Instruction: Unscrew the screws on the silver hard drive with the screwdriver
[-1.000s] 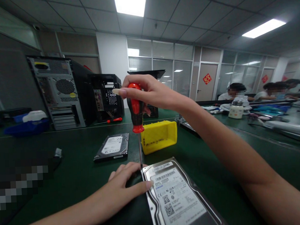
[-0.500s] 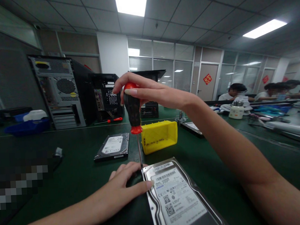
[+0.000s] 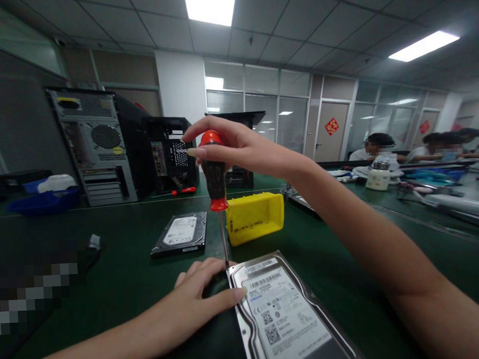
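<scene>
A silver hard drive with a white label lies flat on the table in front of me. My left hand grips its near-left edge, thumb on the top face and fingers along the side. A screwdriver with a black and red handle stands almost upright, its tip at the drive's upper left corner. Around the top of the handle is my right hand, thumb across the front and index finger stretched over the red end. Whatever lies under the tip is too small to make out.
Behind the drive, a yellow bin rests on its side with small dark bits inside. Left of it lies another hard drive. Computer cases stand at the back, near a small red screwdriver. People sit far right.
My right thumb has shifted left across the screwdriver handle, and the hand has turned slightly around it. My left hand and the hard drive have stayed put.
</scene>
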`<state>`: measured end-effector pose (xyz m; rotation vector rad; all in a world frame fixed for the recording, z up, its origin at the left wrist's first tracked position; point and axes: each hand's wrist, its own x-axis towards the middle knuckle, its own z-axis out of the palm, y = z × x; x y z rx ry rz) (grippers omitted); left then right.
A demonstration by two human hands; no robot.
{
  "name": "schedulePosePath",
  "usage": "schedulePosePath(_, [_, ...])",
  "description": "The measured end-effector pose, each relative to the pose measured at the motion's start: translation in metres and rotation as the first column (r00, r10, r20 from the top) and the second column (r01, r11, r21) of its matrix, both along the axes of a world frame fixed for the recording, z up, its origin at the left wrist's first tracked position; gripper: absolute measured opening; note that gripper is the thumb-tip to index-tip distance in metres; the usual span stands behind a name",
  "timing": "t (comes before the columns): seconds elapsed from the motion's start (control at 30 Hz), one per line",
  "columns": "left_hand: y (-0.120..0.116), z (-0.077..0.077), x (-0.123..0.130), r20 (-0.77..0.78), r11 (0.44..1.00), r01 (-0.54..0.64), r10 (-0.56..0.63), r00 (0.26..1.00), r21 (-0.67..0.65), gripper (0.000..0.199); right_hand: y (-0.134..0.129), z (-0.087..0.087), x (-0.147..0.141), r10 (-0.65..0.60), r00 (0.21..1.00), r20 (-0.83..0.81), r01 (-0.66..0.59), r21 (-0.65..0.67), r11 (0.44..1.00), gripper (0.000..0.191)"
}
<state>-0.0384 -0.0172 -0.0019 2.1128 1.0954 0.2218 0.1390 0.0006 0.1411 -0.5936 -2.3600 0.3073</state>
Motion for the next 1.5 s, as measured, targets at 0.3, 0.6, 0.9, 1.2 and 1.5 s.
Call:
schedulePosePath(0.3, [0.001,-0.002,-0.001,-0.018,1.000,-0.015,0.015,1.000,0.003,0.071,-0.011,0.007,0.006,0.061,0.998,-0.021,-0.064,-0.299,0.952,0.029])
schedulePosePath(0.6, [0.001,0.000,0.001,-0.030,1.000,-0.007,0.006,1.000,-0.027,0.070,-0.003,0.001,0.004,0.233,0.942,-0.242,-0.329,-0.522,0.787,0.020])
schedulePosePath(0.9, [0.000,0.001,0.001,0.006,1.000,0.021,-0.021,1.000,0.000,0.064,0.007,0.000,-0.001,0.121,0.889,-0.441,-0.425,-0.700,0.574,0.012])
schedulePosePath(1.2, [0.004,-0.005,0.000,0.017,1.000,0.013,-0.013,1.000,0.021,0.065,0.022,-0.006,0.004,-0.045,0.857,-0.513,-0.417,-0.743,0.524,0.023])
schedulePosePath(1.5, [0.002,-0.003,-0.001,0.006,1.000,0.019,-0.019,1.000,0.016,0.067,0.028,-0.011,0.000,-0.128,0.789,-0.601,-0.461,-0.716,0.525,0.037])
